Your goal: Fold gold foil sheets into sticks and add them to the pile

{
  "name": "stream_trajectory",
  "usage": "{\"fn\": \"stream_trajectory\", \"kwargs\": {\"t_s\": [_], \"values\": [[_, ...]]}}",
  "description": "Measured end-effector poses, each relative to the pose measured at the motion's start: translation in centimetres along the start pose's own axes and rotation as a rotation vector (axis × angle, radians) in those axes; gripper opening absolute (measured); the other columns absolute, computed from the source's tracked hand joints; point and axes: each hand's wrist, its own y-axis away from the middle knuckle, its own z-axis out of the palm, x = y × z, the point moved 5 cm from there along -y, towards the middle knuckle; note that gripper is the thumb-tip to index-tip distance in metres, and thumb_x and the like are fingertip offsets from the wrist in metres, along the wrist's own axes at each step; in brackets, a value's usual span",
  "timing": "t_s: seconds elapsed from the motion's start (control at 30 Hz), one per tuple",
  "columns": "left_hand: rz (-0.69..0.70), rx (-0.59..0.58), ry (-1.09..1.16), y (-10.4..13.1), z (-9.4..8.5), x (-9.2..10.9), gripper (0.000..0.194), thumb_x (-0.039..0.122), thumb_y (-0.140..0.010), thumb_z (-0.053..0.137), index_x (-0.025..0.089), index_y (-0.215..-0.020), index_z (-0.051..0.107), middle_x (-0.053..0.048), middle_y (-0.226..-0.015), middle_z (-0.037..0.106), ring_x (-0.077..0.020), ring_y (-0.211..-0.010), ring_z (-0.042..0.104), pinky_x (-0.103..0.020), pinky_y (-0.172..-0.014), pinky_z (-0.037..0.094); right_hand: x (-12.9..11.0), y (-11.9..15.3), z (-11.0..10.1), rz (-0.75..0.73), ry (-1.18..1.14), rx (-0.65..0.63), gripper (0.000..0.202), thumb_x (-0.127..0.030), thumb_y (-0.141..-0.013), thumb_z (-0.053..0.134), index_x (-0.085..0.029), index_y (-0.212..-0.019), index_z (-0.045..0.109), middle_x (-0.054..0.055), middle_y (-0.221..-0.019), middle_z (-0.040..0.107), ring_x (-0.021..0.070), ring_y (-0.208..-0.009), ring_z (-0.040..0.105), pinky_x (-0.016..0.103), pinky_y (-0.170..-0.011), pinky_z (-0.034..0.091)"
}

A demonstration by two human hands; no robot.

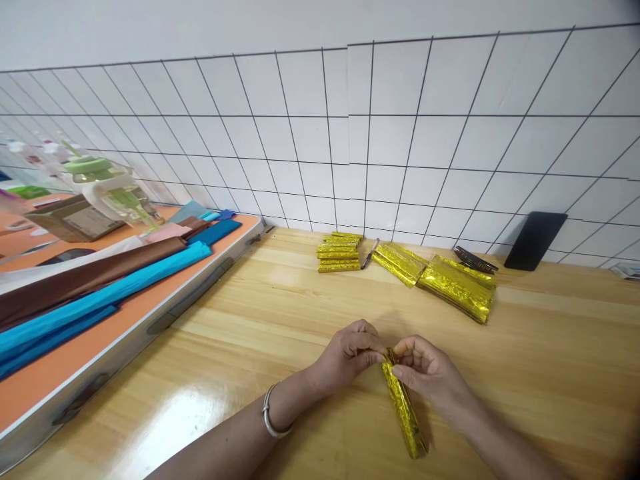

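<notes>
A narrow folded strip of shiny gold foil (401,403) lies slanted on the wooden table, its far end between my two hands. My left hand (356,348), with a bangle at the wrist, pinches that far end from the left. From the right, thumb and fingers of my right hand (421,367) close on the same end. Beyond my hands sit several narrow gold foil strips (339,253) in a row. To their right are a flat gold foil piece (400,262) and a thicker stack of gold foil sheets (459,288).
A pen (370,254) lies by the strips, and a dark hair clip (475,260) behind the stack. A black phone (535,241) leans on the tiled wall. At left, an orange-topped surface (150,308) bears blue and brown rolls (100,303), a cardboard box (75,219) and a bottle (107,183).
</notes>
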Motion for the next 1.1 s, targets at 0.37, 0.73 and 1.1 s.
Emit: {"fn": "stream_trajectory", "kwargs": {"t_s": [0.37, 0.73, 1.1], "values": [[-0.027, -0.032, 0.013, 0.10, 0.04, -0.13, 0.018, 0.031, -0.083, 0.059, 0.017, -0.086, 0.070, -0.006, -0.081, 0.057, -0.0149, -0.081, 0.054, -0.026, -0.072, 0.045, 0.29, 0.01, 0.22, -0.005, 0.016, -0.004, 0.023, -0.033, -0.074, 0.065, -0.019, -0.089, 0.054, -0.002, -0.074, 0.056, 0.0125, -0.069, 0.051, 0.025, -0.063, 0.041], [-0.055, -0.027, -0.008, 0.13, 0.18, -0.19, 0.011, 0.024, -0.081, 0.061, 0.014, -0.080, 0.066, -0.006, -0.078, 0.056, -0.0144, -0.077, 0.053, -0.025, -0.068, 0.043, 0.38, 0.22, 0.45, 0.007, 0.112, 0.035, 0.019, -0.028, -0.074, 0.062, -0.019, -0.089, 0.054, -0.002, -0.072, 0.054, 0.0130, -0.067, 0.050, 0.025, -0.060, 0.040], [-0.099, -0.013, -0.081, 0.24, 0.58, 0.43, 0.004, 0.014, -0.076, 0.059, 0.014, -0.072, 0.057, -0.004, -0.076, 0.054, -0.0125, -0.071, 0.050, -0.022, -0.061, 0.040, 0.48, 0.43, 0.50, 0.017, 0.202, 0.085, 0.018, -0.023, -0.072, 0.060, -0.019, -0.089, 0.054, -0.002, -0.071, 0.052, 0.0127, -0.065, 0.048, 0.025, -0.060, 0.041]]}}
